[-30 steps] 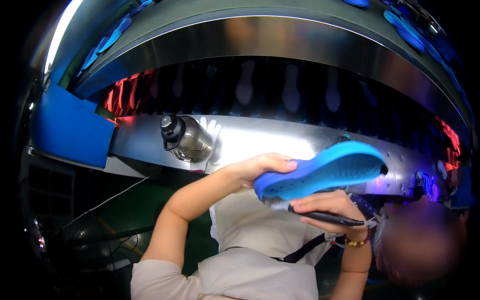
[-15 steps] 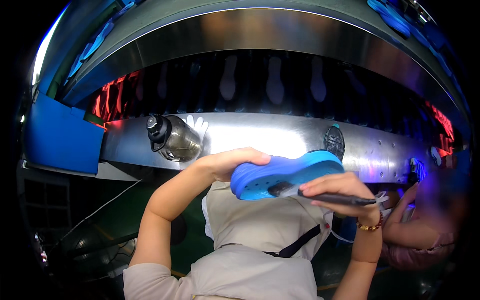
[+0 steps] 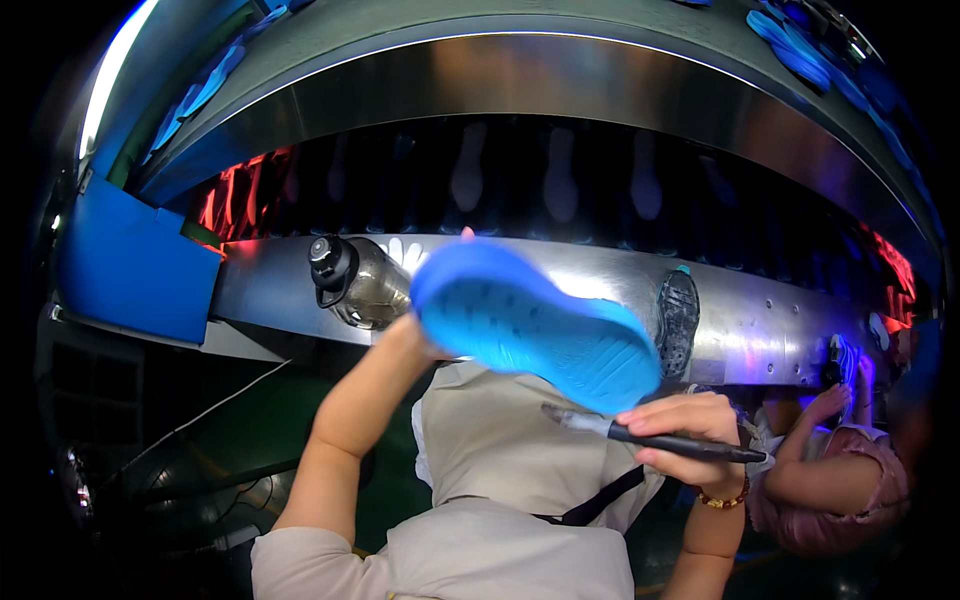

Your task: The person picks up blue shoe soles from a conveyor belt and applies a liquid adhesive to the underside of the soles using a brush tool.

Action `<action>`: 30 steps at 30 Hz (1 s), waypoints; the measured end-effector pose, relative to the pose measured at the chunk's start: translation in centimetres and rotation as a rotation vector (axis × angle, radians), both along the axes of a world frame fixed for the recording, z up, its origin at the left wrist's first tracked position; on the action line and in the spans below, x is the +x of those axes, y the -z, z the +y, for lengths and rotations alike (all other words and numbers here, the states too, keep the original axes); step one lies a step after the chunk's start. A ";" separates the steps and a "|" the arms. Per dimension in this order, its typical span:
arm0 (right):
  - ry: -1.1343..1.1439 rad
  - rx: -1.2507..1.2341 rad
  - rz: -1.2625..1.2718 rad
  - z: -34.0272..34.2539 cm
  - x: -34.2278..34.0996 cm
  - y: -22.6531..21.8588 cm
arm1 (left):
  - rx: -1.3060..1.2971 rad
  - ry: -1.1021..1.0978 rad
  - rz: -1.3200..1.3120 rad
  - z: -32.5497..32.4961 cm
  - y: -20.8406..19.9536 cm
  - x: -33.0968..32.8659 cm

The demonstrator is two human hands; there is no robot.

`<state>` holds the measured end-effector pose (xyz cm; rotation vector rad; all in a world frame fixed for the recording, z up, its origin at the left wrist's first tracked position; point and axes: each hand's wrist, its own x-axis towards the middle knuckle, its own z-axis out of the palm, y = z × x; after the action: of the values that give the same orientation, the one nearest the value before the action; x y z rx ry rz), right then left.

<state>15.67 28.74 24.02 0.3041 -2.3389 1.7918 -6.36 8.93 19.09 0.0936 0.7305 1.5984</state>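
Observation:
A blue shoe sole (image 3: pixel 535 320) is tilted up above my lap, its dimpled and ribbed face showing. My left hand (image 3: pixel 420 342) grips its left end; most of the fingers are hidden behind the sole, with one fingertip showing over its upper edge. In my right hand (image 3: pixel 695 425) is a brush (image 3: pixel 690 446) with a black handle, its pale, dark-tipped bristles pointing left, just below the sole and apart from it. The right fingertips are close to the sole's lower right end; whether they touch it I cannot tell.
On the metal ledge (image 3: pixel 725 335) are a dark patterned sole (image 3: pixel 677 322), a large translucent bottle (image 3: pixel 375 285) with a black lid, and a white glove (image 3: pixel 405 252). Beyond lies a dark opening with pale sole shapes (image 3: pixel 560 175) and red-glowing ends. Another person (image 3: pixel 825 470) works at the right.
The sole has turned so its dimpled face shows more fully, and its right end has dropped. My right hand and the brush have moved down, away from that face.

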 end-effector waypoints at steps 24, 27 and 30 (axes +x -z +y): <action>-0.039 0.052 0.152 -4.4 -2.2 1.3 | 0.374 -0.400 -0.047 2.6 1.2 3.3; 0.250 0.108 0.160 -2.3 -2.1 2.9 | 0.283 -0.474 0.008 2.6 0.0 2.9; 0.037 0.107 0.107 -3.8 -1.5 2.9 | 0.320 -0.425 -0.012 2.8 0.0 2.7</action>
<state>14.16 24.92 21.16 0.3608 -2.3539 1.5958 -3.66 11.75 19.09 0.1693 0.4982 2.1143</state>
